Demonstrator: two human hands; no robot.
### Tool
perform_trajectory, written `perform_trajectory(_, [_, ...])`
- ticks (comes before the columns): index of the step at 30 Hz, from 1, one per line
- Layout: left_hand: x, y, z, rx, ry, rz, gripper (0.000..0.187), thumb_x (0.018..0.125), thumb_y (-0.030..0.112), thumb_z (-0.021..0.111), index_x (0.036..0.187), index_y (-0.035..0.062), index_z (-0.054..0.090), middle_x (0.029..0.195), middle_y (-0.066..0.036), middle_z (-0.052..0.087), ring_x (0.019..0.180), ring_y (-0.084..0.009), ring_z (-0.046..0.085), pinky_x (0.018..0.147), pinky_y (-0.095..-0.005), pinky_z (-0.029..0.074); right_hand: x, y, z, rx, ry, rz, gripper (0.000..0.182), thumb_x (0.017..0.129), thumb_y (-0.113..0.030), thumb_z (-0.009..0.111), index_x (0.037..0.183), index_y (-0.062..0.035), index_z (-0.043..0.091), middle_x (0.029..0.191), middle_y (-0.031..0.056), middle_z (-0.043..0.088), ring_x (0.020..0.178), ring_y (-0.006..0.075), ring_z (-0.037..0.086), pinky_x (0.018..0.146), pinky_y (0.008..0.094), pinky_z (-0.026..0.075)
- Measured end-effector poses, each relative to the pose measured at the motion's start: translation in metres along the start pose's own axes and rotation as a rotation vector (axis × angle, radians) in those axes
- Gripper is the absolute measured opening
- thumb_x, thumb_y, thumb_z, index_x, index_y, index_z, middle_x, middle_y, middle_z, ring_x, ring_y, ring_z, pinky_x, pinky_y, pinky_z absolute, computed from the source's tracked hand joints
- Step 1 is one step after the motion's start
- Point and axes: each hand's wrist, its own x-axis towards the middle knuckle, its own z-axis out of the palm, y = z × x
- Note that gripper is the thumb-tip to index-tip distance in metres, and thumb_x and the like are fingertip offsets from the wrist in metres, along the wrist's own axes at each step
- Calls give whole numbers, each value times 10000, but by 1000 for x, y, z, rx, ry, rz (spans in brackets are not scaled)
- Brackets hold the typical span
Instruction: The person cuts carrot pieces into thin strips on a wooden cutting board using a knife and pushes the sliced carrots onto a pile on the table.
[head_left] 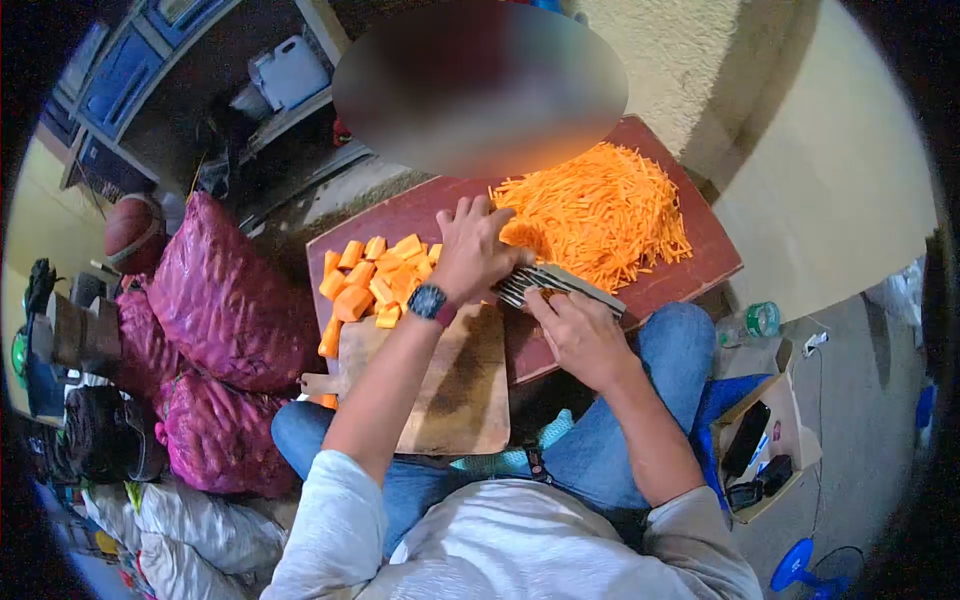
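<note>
My right hand (582, 335) is closed on the near edge of a flat metal grater (512, 290) with dark slots, tilted over the board's front. My left hand (475, 245), wearing a dark watch, reaches over the grater's left end. Between its thumb and forefinger shows an orange carrot piece (522, 236), partly hidden by the fingers. Beyond both hands lies a large heap of shredded carrot (605, 215). Peeled carrot chunks (355, 300) are gathered left of my left wrist. A worn wooden cutting board (455, 400) rests against my lap, below the chunks.
The low red table (705, 255) carries the carrots. Pink mesh sacks (225, 300) are stacked at the left, near a ball (135, 233) and white sacks (200, 525). To my right are a plastic bottle (748, 324) and an open cardboard box (795, 445). A blurred oval covers the far side.
</note>
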Motion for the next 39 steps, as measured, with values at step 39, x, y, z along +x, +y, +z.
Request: perform_trajectory(39, [-6, -44, 20, 42, 202, -16, 318, 901, 270, 845, 1177, 116, 807, 1169, -107, 749, 1113, -312, 679, 1018, -513, 393, 0, 12, 9, 310, 46, 161, 423, 963, -138, 684, 1365, -15, 645, 1001, 254, 764, 937, 460, 754, 831, 564, 608])
